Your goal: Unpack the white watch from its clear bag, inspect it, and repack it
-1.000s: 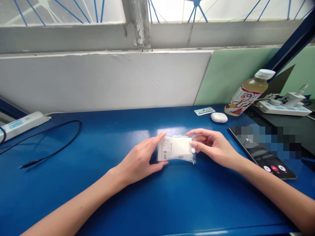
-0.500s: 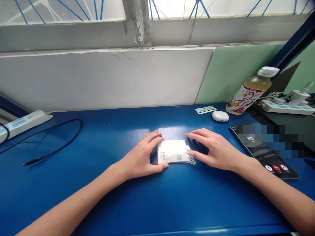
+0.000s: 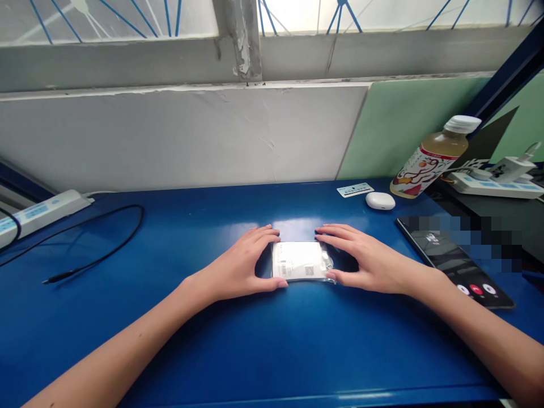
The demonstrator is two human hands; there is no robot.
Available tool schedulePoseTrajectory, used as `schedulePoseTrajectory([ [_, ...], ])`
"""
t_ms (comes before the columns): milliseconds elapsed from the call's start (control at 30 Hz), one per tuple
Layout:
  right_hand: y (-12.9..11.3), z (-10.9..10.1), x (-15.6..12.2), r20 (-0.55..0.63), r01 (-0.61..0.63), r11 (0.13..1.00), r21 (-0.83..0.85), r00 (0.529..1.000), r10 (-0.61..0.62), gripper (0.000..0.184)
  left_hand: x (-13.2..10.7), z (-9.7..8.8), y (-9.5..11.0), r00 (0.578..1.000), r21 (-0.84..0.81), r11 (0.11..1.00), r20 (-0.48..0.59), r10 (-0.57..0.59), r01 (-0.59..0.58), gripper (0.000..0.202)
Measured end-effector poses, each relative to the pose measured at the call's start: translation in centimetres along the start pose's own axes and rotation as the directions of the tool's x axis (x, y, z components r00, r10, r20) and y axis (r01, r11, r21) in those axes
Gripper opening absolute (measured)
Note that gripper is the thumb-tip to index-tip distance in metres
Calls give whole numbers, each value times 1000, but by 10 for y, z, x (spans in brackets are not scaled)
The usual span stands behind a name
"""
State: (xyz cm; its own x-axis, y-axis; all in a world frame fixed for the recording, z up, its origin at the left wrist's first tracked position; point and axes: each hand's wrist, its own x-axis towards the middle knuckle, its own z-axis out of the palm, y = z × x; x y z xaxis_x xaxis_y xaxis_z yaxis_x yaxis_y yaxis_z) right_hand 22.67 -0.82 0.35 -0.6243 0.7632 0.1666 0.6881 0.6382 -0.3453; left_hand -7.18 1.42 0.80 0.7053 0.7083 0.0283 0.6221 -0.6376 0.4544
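Note:
A small white flat box in clear plastic wrap [image 3: 300, 260] lies on the blue desk, with printed text and a square code on its upper face. My left hand [image 3: 244, 260] bends around its left end, thumb by the near edge and fingers by the far edge. At the other end, my right hand [image 3: 361, 255] curves in the same way, its thumb against the crinkled plastic and its fingers at the far corner. Both hands grip the packet lightly from the sides.
A smartphone [image 3: 450, 266], a white earbud case [image 3: 380, 200], a small card [image 3: 355, 190] and a drink bottle [image 3: 429, 164] are at the right. A black cable [image 3: 106, 258] and a power strip [image 3: 46, 212] lie left; another power strip [image 3: 497, 186] sits far right.
My right hand has moved slightly left, its fingers closing in on the packet's right end. The packet has turned very slightly, and my left thumb has shifted a little up and left.

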Motion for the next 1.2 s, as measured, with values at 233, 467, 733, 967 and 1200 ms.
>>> schedulePoseTrajectory([
  [233, 0, 0, -1, -4, -7, 1000, 4, 1000, 7, 76, 2, 2, -4, 998, -10, 1000, -53, 29, -29, 76],
  [467, 1, 1, 0, 27, -31, 1000, -2, 999, 31, 80, 2, 2, -1, 998, -10, 1000, -58, 18, -19, 77],
  [733, -3, 3, 1, -35, -52, 994, 98, 998, 56, 72, 0, 5, 6, 997, -10, 1000, -75, -14, 13, 75],
  [967, -20, 22, 7, -118, -39, 991, 129, 992, 54, 47, 4, 15, 9, 996, 40, 999, -93, -3, 7, 64],
  [1200, -21, 17, 5, -76, -17, 989, 148, 997, 29, 40, 5, 15, 7, 997, 41, 999, -79, -12, 15, 66],
])
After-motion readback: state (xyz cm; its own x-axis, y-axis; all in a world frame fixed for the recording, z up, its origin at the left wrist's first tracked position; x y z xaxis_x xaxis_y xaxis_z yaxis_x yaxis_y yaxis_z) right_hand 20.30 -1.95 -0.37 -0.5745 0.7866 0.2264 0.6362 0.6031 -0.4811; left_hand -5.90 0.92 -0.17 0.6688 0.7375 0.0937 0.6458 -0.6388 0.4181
